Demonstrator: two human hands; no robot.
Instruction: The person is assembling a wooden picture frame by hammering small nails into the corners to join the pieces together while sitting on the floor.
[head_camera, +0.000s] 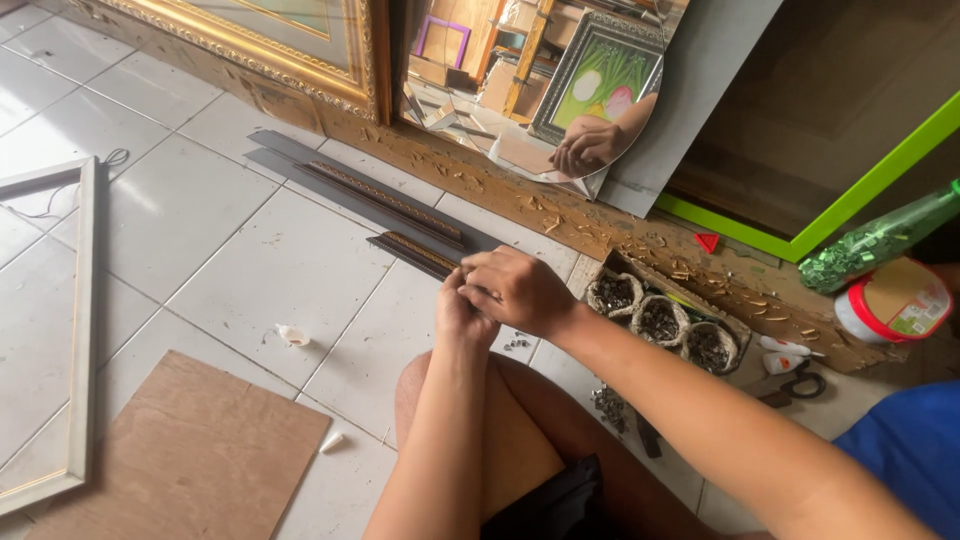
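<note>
White floor tiles (250, 260), wood shavings along the carved base of a gilt frame (300, 40), round mirror (530, 80) leaning behind. Your left hand (462, 318) and right hand (515, 290) meet just above your knee (480, 400), fingers curled together, pressed on something small that the pictures hide (can't tell what it is, or if anything is actually pinched). Dark moulding strips (390, 205) lie on the tiles, their near end touching or just under your knuckles, running away up-left from the grip. Judging by this, you'd do well to keep both wrists low and steady, work right over the strip end rather than in the air, and keep loose bits over the floor. Three small sacks of metal fasteners (660, 320) sit in a box just right of your right hand; scissors (795, 385), a red-lidded tub (895, 300), a green bottle (880, 238) farther right. Plywood sheet (190, 455) and pale frame (80, 320) are well apart, left.
</note>
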